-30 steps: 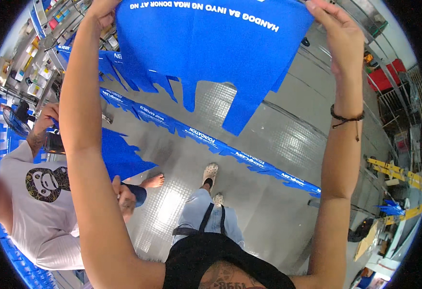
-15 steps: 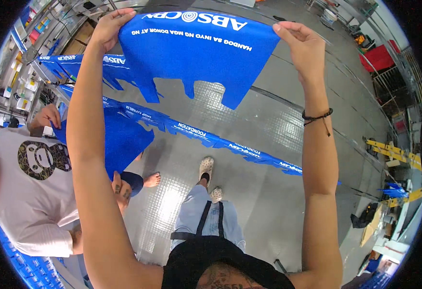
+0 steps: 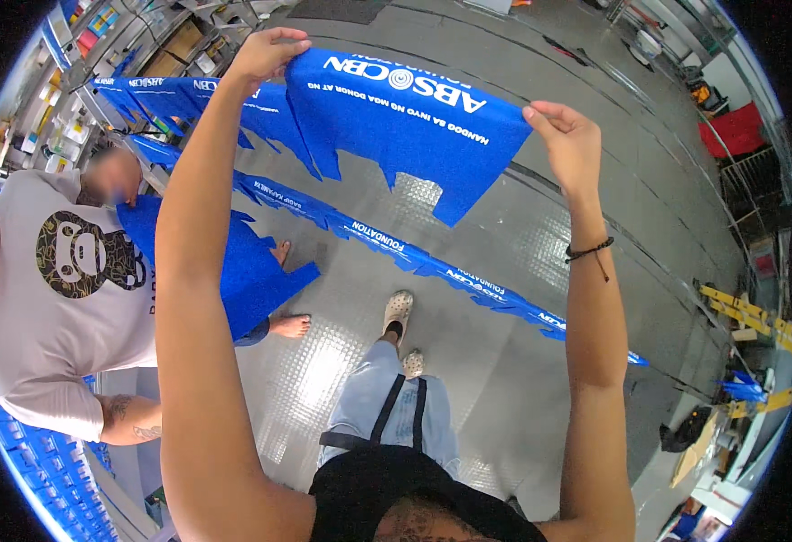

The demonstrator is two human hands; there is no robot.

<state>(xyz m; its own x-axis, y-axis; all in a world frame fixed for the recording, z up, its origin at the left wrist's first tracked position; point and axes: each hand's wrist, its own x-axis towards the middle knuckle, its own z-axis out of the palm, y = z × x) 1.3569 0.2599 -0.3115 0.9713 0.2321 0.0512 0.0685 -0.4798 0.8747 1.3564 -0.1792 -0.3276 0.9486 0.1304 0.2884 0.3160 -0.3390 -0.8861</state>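
Observation:
With both arms stretched out ahead, I hold a blue fabric piece (image 3: 396,135) by the two ends of its top edge. It carries white print, and its lower edge is cut into uneven notches and tabs. My left hand (image 3: 271,58) pinches the left top corner, fingers pressed together. At the right top corner, my right hand (image 3: 566,135) grips between thumb and fingers. Similar blue pieces (image 3: 165,95) hang in a row beside my left hand. Whether the held piece rests over the same line, I cannot tell.
Below the held piece, a second row of blue pieces (image 3: 382,239) hangs diagonally across. At left, a person in a white shirt (image 3: 89,262) has another blue fabric piece (image 3: 265,280). Shelves stand far left; a yellow ladder (image 3: 744,316) and red object (image 3: 730,126) are at right.
The view has shifted, and the held fabric and both hands now appear lower in it. More of the hanging row shows beside my left hand. The other person's fabric has swung outward.

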